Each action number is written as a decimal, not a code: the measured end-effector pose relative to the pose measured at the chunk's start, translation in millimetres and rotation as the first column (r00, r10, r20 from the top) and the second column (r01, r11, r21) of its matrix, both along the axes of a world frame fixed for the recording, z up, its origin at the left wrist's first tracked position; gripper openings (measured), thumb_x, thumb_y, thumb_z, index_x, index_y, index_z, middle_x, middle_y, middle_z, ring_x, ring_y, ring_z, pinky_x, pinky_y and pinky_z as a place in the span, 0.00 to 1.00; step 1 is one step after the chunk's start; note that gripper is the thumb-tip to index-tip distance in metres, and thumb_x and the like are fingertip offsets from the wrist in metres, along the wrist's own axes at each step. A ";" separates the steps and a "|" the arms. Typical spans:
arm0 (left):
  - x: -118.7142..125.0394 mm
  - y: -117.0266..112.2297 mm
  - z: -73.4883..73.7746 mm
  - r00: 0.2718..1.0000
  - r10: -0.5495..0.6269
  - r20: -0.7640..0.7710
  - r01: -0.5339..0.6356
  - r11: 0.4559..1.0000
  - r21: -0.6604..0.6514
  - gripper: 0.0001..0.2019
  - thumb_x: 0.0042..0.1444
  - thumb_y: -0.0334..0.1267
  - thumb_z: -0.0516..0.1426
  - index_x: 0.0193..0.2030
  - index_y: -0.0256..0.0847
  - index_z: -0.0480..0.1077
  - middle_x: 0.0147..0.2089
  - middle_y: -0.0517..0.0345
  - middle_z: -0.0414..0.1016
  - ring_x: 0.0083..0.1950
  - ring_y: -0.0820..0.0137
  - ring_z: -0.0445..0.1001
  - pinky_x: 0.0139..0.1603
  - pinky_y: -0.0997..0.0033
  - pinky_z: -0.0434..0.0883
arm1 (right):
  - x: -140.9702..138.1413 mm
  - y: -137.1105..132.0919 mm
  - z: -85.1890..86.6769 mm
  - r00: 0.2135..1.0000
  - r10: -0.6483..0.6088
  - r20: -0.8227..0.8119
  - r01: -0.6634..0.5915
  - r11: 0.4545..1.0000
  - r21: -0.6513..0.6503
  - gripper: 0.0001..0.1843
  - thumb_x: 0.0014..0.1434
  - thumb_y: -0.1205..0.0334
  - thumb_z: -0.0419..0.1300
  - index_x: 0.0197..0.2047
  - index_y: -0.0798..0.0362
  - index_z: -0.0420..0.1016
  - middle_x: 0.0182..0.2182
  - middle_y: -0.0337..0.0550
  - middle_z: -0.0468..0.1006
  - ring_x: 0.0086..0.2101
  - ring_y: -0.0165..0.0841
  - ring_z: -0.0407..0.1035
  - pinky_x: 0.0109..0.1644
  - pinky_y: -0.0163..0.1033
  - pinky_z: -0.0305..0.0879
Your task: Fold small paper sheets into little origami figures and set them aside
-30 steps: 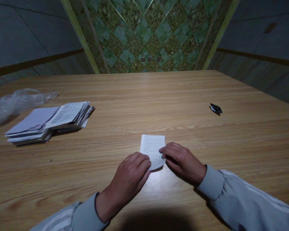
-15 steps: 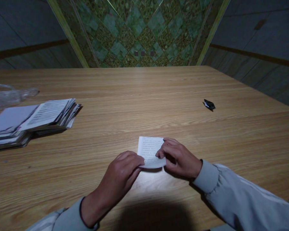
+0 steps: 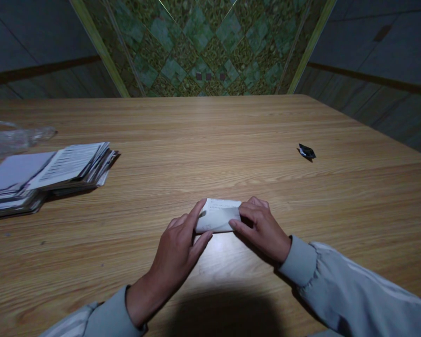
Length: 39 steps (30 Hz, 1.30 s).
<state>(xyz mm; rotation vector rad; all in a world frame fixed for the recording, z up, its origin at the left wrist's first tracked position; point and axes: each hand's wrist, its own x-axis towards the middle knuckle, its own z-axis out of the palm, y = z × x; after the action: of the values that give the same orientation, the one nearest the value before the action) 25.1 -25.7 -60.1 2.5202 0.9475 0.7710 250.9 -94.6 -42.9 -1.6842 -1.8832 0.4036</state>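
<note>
In front of me spreads a broad table with light wood grain running mostly across it. Beyond its far edge I face a wall panel of green and mottled brown diamonds, with three small dark squares low on it, just above the table. Yellowish-green strips frame that panel on both sides. Left of the table I see a dim bluish-grey wall crossed by a brown band; right of it, a similar wall bears its own band and a small brown patch. Light glares on the table's near part, beside a dark rounded shadow.
</note>
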 end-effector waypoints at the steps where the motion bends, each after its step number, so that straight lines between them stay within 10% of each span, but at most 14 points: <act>1: 0.5 1.1 0.3 1.000 -0.004 0.002 0.004 1.000 -0.015 0.33 0.64 0.42 0.58 0.73 0.44 0.51 0.53 0.47 0.79 0.48 0.58 0.79 0.44 0.61 0.74 | 0.9 0.1 -0.9 1.000 -0.023 0.016 0.023 1.000 0.012 0.15 0.65 0.58 0.63 0.27 0.53 0.70 0.30 0.39 0.74 0.37 0.36 0.64 0.45 0.44 0.53; 11: -2.8 -9.6 6.1 1.000 -0.007 -0.004 0.006 0.993 -0.118 0.27 0.65 0.40 0.56 0.70 0.44 0.58 0.38 0.57 0.78 0.37 0.64 0.75 0.39 0.66 0.71 | 20.9 0.5 1.2 0.996 0.085 -0.026 -0.087 0.992 -0.092 0.14 0.62 0.60 0.67 0.26 0.53 0.75 0.27 0.35 0.74 0.36 0.33 0.64 0.46 0.42 0.51; 19: -1.2 -6.4 0.1 0.997 0.039 -0.061 -0.036 0.998 0.044 0.28 0.67 0.45 0.55 0.71 0.41 0.56 0.37 0.56 0.77 0.37 0.63 0.74 0.40 0.64 0.69 | 2.6 3.0 0.7 0.995 -0.059 0.077 0.065 0.995 -0.074 0.15 0.63 0.59 0.65 0.26 0.54 0.73 0.29 0.38 0.73 0.39 0.34 0.64 0.47 0.43 0.49; 27: -3.6 -8.1 6.9 1.000 0.013 -0.003 -0.014 0.994 -0.113 0.31 0.64 0.42 0.58 0.71 0.45 0.55 0.39 0.59 0.78 0.37 0.66 0.74 0.39 0.68 0.69 | 4.3 4.0 -2.9 0.991 -0.083 0.104 0.091 0.994 -0.069 0.16 0.65 0.60 0.64 0.26 0.54 0.73 0.29 0.38 0.73 0.39 0.34 0.65 0.47 0.42 0.49; 39: 1.0 -0.4 -1.6 0.999 -0.007 -0.035 0.008 1.000 0.029 0.12 0.66 0.35 0.55 0.52 0.41 0.76 0.39 0.55 0.81 0.38 0.62 0.75 0.40 0.62 0.69 | -2.3 11.2 -4.4 0.933 -0.155 0.326 0.166 0.986 -0.005 0.15 0.66 0.56 0.62 0.29 0.54 0.75 0.30 0.41 0.78 0.38 0.37 0.67 0.48 0.44 0.49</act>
<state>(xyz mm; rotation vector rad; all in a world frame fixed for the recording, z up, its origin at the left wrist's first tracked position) 26.0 -26.1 -61.7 2.5686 0.9442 0.7467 248.6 -83.3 -47.3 -2.0093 -1.9514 0.0939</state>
